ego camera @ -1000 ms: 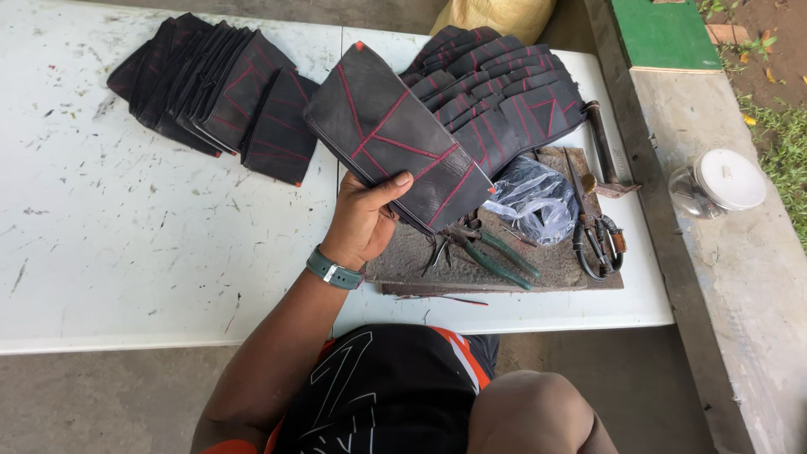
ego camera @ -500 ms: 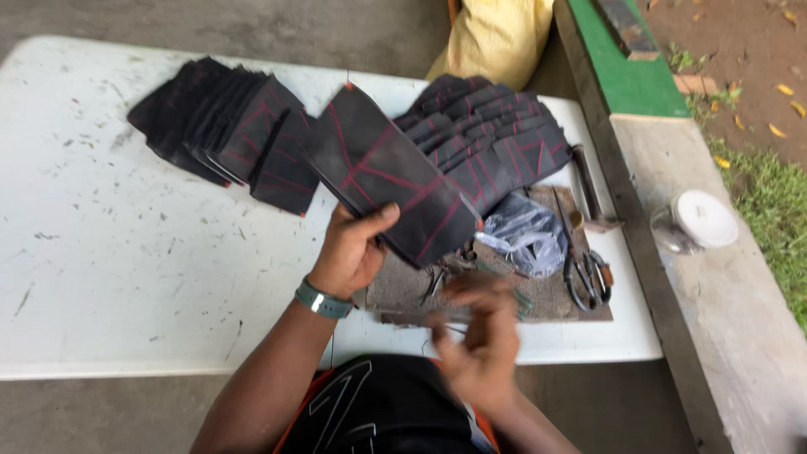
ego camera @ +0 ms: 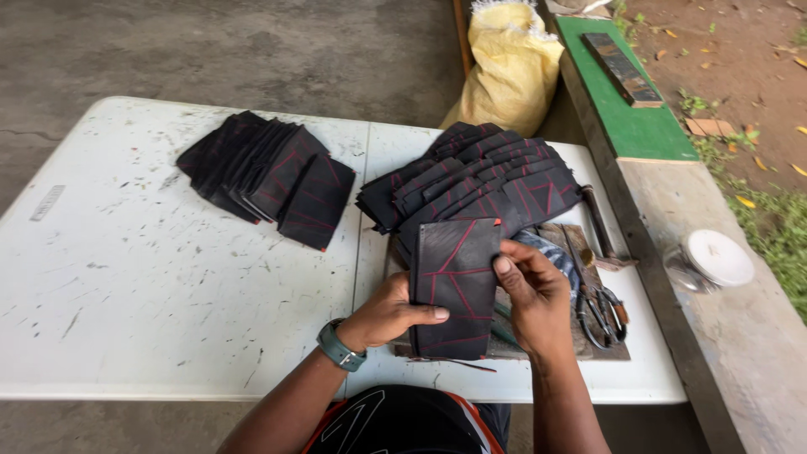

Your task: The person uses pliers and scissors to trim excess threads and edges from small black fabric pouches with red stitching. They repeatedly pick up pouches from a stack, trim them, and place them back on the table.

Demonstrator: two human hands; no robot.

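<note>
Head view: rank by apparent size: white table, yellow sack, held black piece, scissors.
1. white table, largest by far.
2. yellow sack, though it sits farther from the camera.
3. black piece with red lines, held by left hand and right hand.
4. scissors, smallest.

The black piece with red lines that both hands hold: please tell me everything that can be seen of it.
The black piece is a flat, roughly rectangular panel, dark and matte, like rubber or stiff fabric, crossed by thin red lines that branch at angles. It stands nearly upright on its long side, over the near edge of the white table. The left hand holds its left edge, thumb across the front. The right hand holds its right edge near the top. Behind it lies a fanned stack of similar pieces.
</note>
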